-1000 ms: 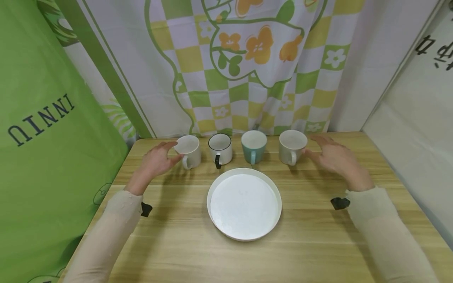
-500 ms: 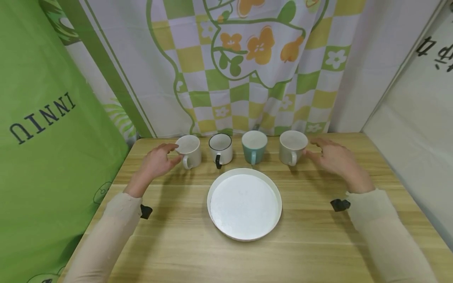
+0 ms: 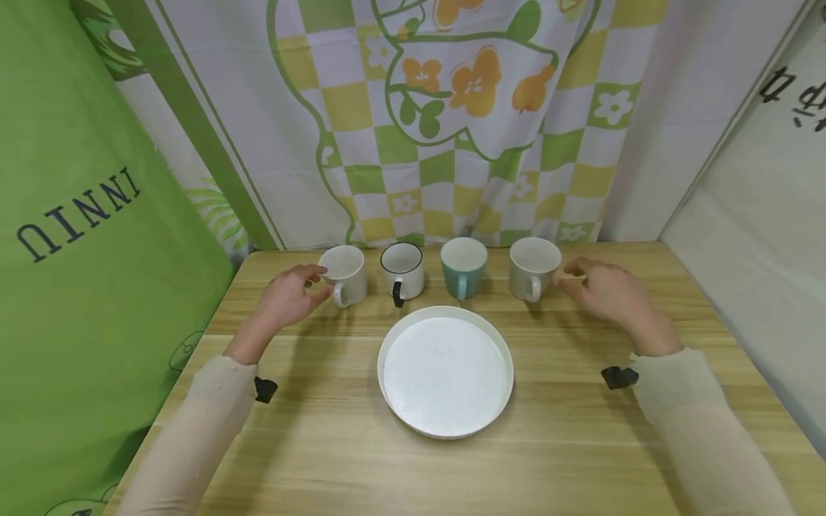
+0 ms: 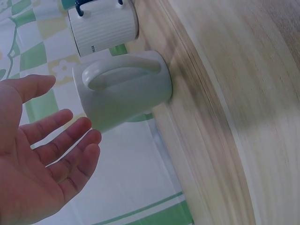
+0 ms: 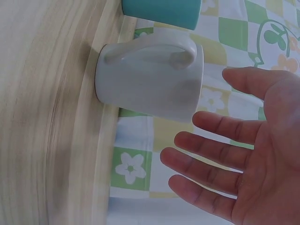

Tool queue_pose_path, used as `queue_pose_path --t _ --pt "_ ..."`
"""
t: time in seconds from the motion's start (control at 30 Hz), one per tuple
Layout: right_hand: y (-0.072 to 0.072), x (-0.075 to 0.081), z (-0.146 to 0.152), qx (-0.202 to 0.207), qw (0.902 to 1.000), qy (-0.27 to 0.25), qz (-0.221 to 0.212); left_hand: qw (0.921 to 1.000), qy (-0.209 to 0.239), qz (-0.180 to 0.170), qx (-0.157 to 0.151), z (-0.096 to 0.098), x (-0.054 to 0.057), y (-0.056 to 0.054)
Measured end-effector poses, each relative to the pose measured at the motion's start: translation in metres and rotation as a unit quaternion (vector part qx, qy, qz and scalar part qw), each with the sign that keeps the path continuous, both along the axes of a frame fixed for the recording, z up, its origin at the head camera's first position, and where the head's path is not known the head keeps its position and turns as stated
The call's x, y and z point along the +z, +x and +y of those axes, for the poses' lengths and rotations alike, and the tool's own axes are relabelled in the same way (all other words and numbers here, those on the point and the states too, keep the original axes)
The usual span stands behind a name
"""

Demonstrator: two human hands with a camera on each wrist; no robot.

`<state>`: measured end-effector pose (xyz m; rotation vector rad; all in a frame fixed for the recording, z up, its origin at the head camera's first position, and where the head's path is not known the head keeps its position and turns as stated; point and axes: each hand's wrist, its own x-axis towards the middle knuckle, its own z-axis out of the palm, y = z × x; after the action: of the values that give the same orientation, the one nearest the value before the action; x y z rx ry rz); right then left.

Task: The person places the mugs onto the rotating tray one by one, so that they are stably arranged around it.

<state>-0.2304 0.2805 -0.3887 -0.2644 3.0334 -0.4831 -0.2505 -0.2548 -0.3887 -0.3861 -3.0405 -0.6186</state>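
Observation:
Several mugs stand upright in a row along the table's back, handles toward the viewer. At the left end is a white mug [image 3: 345,276]; my left hand [image 3: 292,295] is beside it, fingers loosely spread and holding nothing. In the left wrist view a gap separates thumb and fingers, with the white mug [image 4: 124,91] just past the fingertips. A light grey-white mug [image 3: 533,271] ends the row at right. Beside it my right hand [image 3: 605,292] has its fingers relaxed, with nothing held. The right wrist view shows that mug [image 5: 147,79] near the open palm.
Between the end mugs stand a white mug with dark rim and black handle [image 3: 403,272] and a teal mug [image 3: 462,276]. In front of them a round white tray [image 3: 445,432] lies on the wooden table [image 3: 323,459]. Patterned curtain [image 3: 400,193] hangs directly behind.
Both hands stay almost still beside the end mugs. The right hand has drawn back very slightly from the right mug. The mugs and the tray keep their places.

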Motion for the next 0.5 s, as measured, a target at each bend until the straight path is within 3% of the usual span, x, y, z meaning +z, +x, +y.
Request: queue_pose_path --t 0.5 --pt "0.0041 -0.0034 -0.0043 0.000 0.9999 -0.016 0.005 0.9995 0.024 -0.005 -0.021 0.0027 -0.0029 0.0101"
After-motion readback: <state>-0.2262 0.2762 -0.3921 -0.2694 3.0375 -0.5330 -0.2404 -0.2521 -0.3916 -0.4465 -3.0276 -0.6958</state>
